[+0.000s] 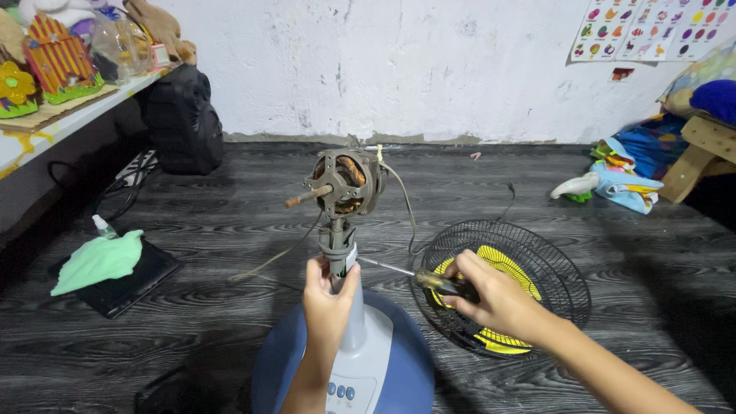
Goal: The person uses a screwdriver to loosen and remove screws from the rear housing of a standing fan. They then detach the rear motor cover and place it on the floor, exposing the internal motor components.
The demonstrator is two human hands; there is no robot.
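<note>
A stripped fan motor point(343, 181) with a rusty shaft sits atop a grey neck point(338, 247) on a white-and-blue fan base point(383, 360). My left hand point(326, 299) grips the neck and column just below the motor. My right hand point(491, 295) holds a screwdriver point(414, 274) by its handle. Its thin shaft points left, and the tip touches the side of the neck. A loose cord point(402, 203) trails from the motor.
A black wire fan guard point(563, 268) with a yellow part inside lies on the dark wood floor at the right. A green cloth point(100, 259) on a black pad lies left. A black speaker point(184, 119), shelf with toys, and bundled fabrics point(625, 180) line the edges.
</note>
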